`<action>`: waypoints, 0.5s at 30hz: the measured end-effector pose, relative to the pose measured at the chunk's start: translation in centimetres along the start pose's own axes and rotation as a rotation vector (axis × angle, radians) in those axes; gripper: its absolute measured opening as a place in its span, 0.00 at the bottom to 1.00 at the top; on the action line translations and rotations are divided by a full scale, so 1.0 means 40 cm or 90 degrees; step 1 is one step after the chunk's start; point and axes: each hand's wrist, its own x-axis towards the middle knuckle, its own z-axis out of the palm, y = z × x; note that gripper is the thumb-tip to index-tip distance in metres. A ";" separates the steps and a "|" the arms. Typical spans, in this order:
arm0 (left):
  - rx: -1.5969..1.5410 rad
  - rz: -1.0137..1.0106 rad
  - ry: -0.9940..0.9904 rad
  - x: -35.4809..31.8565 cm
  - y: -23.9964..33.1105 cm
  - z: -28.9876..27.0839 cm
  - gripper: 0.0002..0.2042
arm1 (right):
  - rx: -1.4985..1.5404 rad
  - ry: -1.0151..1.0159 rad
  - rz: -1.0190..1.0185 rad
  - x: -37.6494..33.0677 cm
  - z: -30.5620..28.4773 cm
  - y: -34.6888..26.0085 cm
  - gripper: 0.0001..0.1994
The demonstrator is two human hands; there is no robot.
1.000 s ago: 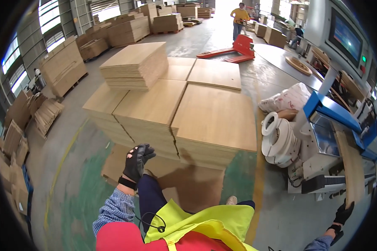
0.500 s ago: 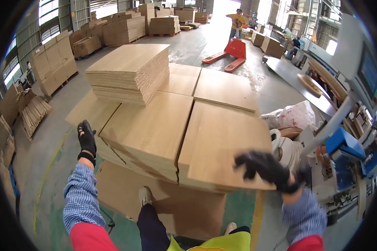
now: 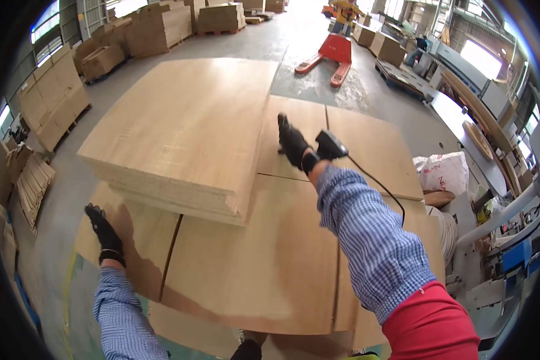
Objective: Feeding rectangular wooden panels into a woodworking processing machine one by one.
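Two gloved hands spread over stacked plywood sheets, viewed from above. Left hand (image 3: 104,231), black glove, fingers extended and flat, palm down on the low front-left sheet (image 3: 135,243) near its outer edge; nothing gripped. Right hand (image 3: 293,143), black glove, reaching forward at arm's length, fingers loosely open and resting on the seam-side edge of the far middle sheet (image 3: 294,141); nothing clasped, so far as visible. Small black device (image 3: 330,144) strapped at the right wrist, thin black cable (image 3: 381,186) trailing back along the blue checked sleeve (image 3: 372,240).

Tall stack of sheets (image 3: 186,132) at upper left, raised well above the neighbouring layers, its layered front edge just ahead of the left hand. Broad front sheet (image 3: 258,264) between both arms, lower level. Far right sheet (image 3: 375,150) beside the right hand, separated by a narrow seam.

Background: red pallet jack (image 3: 330,54) on the grey floor beyond the stacks; a person in yellow (image 3: 345,11) farther off; white sack (image 3: 444,171) just right of the stacks; further pallets of boards (image 3: 159,27) along the left wall.
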 end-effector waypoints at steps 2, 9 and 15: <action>0.422 0.027 0.343 0.245 -0.160 -0.154 0.34 | -0.075 0.058 -0.030 0.168 -0.258 0.035 0.35; 0.988 -0.064 0.703 0.345 -0.301 -0.049 0.34 | -0.027 0.021 0.071 0.259 -0.093 -0.086 0.35; 1.006 -0.101 0.707 0.325 -0.254 -0.050 0.33 | -0.371 -0.080 -0.051 0.260 -0.170 -0.054 0.34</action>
